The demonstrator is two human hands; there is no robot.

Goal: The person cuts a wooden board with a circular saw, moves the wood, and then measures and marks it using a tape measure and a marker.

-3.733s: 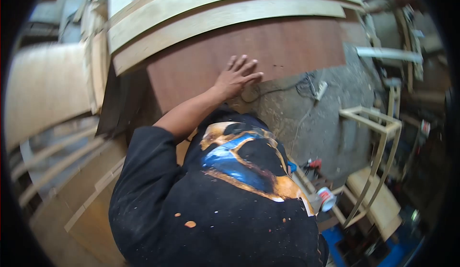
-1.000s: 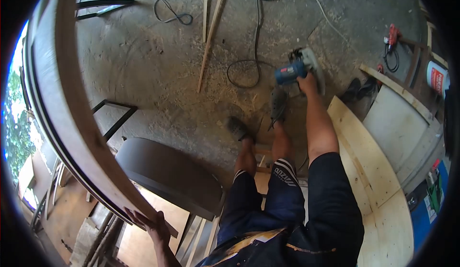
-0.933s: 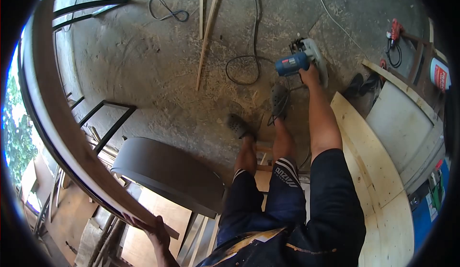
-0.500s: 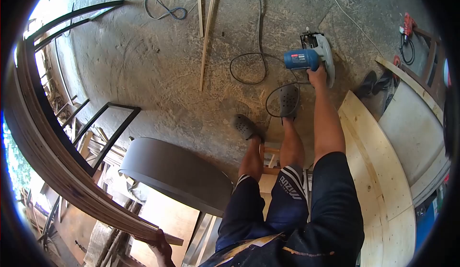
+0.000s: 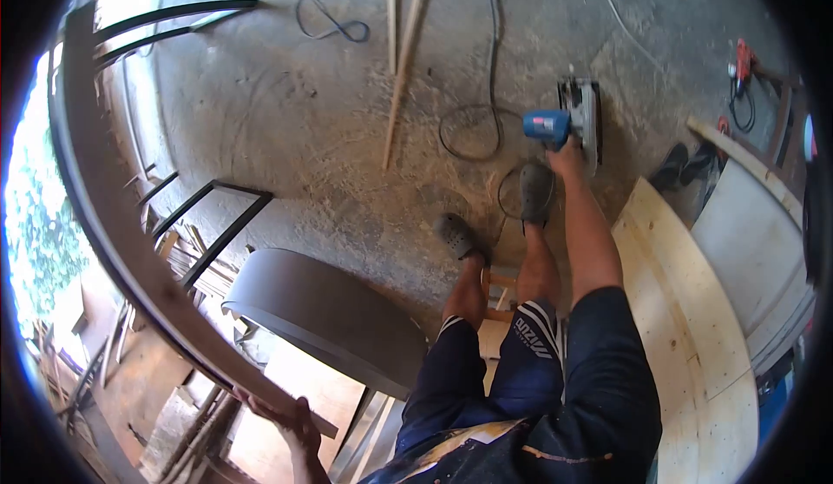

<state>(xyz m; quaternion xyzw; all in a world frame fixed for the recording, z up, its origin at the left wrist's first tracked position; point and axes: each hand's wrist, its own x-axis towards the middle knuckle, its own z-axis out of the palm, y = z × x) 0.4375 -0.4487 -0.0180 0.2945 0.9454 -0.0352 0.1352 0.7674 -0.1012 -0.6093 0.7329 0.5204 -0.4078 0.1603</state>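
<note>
At the end of an outstretched arm, my right hand [image 5: 566, 156] is wrapped round the handle of a blue circular saw [image 5: 547, 125], low over the concrete floor beside my right shoe. A cable loops from near the saw toward the top. My left hand [image 5: 282, 416], at the bottom left, grips the near end of a long curved wooden piece [image 5: 147, 258], which arcs up to the top left. The fingers are partly hidden by the wood.
A grey curved panel [image 5: 321, 310] lies left of my legs. Black metal frames [image 5: 230, 232] stand beyond it. Curved pale boards [image 5: 685, 328] are at the right, near a red tool [image 5: 742, 63]. Two wooden strips [image 5: 406, 76] and cables lie on the floor [image 5: 330, 163].
The curved wooden piece has tilted, showing its broad face instead of its layered edge, and my left hand turned with it. The saw has turned and shifted slightly right and down.
</note>
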